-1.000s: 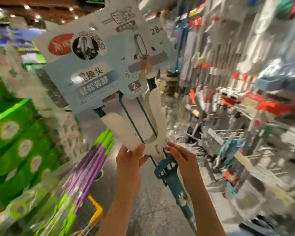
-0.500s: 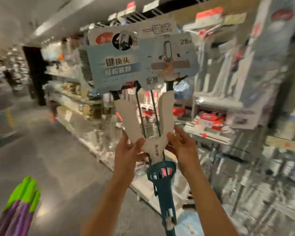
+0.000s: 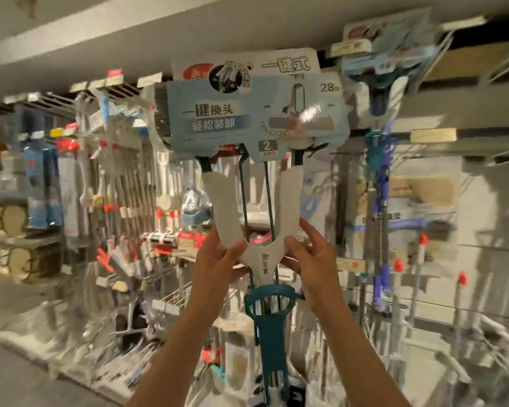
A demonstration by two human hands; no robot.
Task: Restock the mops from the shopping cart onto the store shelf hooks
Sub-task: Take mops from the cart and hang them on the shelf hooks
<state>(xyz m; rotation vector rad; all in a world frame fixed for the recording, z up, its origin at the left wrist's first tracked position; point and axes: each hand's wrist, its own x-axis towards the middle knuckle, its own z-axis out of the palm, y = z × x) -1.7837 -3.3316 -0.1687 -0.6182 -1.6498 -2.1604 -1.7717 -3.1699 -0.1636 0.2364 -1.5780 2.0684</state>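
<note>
White plastic Y-shaped yoke of the teal-handled squeeze mop (image 3: 260, 259) pinched from both sides: left hand (image 3: 218, 259), right hand (image 3: 309, 259). Carded head above hands, before shelf hooks. Judged stiff, light, top-heavy; yoke grip suits.

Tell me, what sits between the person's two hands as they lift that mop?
In the head view, the white Y-shaped yoke of the mop sits between the left hand and right hand; both grip its base, with two thin dark rods rising through the gap.
</note>
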